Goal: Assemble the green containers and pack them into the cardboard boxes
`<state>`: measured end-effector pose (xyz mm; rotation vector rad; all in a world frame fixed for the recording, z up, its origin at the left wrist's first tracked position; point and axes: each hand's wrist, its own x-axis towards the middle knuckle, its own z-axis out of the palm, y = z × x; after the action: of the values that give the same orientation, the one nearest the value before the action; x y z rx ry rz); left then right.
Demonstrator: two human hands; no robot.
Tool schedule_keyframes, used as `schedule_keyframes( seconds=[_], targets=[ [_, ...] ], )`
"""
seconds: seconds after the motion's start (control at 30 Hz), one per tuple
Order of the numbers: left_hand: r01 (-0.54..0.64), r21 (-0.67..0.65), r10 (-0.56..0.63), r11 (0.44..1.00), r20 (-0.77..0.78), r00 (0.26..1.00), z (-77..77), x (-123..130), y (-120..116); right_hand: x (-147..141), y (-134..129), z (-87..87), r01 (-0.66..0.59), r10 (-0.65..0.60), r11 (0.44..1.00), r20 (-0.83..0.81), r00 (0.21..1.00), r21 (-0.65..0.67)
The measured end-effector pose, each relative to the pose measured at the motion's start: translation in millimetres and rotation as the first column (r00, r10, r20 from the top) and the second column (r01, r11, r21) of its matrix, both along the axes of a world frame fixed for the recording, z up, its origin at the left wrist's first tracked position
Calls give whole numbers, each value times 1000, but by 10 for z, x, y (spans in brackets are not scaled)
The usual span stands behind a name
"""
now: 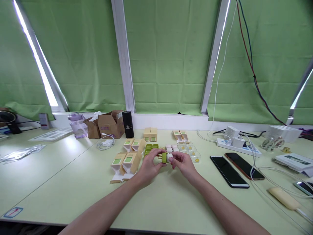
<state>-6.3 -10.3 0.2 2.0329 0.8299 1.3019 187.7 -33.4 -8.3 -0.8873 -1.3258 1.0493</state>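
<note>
My left hand (149, 165) and my right hand (184, 164) meet over the middle of the pale green table (61, 176). Between them they hold a small green cap (164, 157) pressed against a small white piece (169, 157). The left fingers grip the green part, the right fingers pinch the white part. Just behind the hands lie more green caps (149, 147), small white pieces (171, 147) and clear round lids (193, 152). Tan cartons with green labels (127, 160) lie open to the left of my left hand.
Two phones (236, 169) lie face up to the right. A power strip with chargers (236, 142) and cables sits behind them. A black cylinder (127, 124), cardboard boxes (110, 124) and a purple bottle (77, 125) stand at the back left. Green blinds cover the window.
</note>
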Motion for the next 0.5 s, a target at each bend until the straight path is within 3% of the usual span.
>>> schedule_keyframes(
  seconds=[0.5],
  targets=[
    [3, 40, 0, 999, -62, 998, -16, -16, 2, -23, -2, -34, 12, -12, 1000, -5, 1000, 1]
  ],
)
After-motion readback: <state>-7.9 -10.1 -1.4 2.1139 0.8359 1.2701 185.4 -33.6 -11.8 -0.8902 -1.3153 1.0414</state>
